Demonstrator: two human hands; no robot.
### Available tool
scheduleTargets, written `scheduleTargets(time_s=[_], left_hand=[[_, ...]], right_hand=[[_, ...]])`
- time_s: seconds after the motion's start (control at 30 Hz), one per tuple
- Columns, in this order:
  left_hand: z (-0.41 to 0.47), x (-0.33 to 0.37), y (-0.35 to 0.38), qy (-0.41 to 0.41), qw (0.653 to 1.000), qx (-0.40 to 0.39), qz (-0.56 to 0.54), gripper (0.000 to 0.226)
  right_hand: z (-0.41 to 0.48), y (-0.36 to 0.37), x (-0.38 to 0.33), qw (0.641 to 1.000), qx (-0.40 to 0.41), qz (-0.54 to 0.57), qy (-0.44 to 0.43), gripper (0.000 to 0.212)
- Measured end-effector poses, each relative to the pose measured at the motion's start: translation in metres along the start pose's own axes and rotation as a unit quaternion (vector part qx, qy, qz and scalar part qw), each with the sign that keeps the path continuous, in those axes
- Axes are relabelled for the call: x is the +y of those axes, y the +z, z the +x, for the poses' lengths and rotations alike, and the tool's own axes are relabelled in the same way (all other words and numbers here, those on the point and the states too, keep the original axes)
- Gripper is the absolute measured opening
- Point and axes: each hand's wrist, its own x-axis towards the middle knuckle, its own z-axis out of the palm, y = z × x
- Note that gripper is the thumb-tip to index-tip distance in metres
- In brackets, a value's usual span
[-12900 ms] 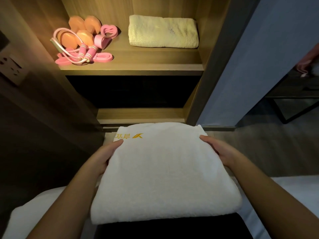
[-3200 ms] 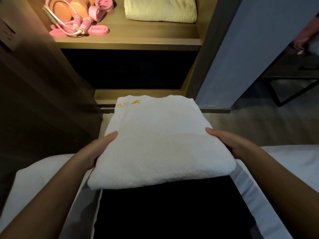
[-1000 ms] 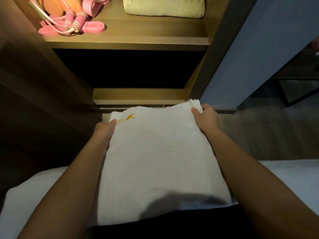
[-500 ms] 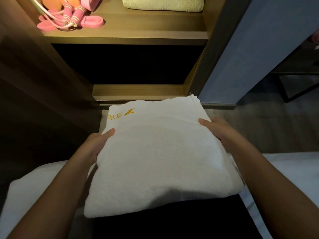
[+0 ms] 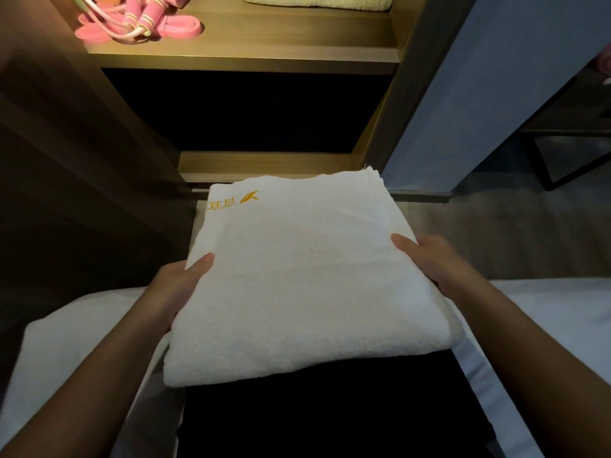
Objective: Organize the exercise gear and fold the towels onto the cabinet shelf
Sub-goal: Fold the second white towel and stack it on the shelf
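Now the folded white towel is held before the cabinet, left hand and right hand each clamped on a side edge, thumbs on top. Better lift both sides evenly so the layers land square on the shelf beside the cream towel.

The white towel is thick terry cloth, matt and finely nubbed, with a flatter woven border along its far edge and yellow thread embroidery near its far left corner. The cabinet shelf is wood-grain board with a smooth satin finish. On it, the jump-rope handles look like smooth pink plastic, the flat band matt and rubbery, the cream towel coarser terry. The bed sheet is smooth white cloth.
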Motion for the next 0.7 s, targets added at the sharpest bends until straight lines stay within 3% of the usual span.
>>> scheduleTargets(time_s=[0.13,0.3,0.47,0.6,0.7], left_hand=[[-0.016,-0.007,-0.008,-0.03,0.998,-0.05,-0.013,0.033],[-0.035,-0.024,-0.001,0.058,0.997,0.007,0.058,0.037],[-0.05,-0.037,-0.011,0.043,0.997,0.006,0.071,0.034],[-0.065,-0.056,-0.007,0.124,0.974,0.086,0.168,0.031],[-0.062,-0.054,-0.007,0.084,0.976,0.057,0.194,0.043]], right_hand=[[-0.017,-0.007,0.004,0.994,-0.085,0.027,0.062,0.037],[-0.033,-0.006,0.022,0.999,-0.044,-0.008,0.003,0.034],[-0.056,-0.021,0.032,0.993,-0.108,0.022,0.041,0.054],[-0.068,-0.018,0.046,0.996,-0.088,-0.034,-0.001,0.036],[-0.067,-0.018,0.045,0.995,-0.089,-0.034,0.009,0.052]])
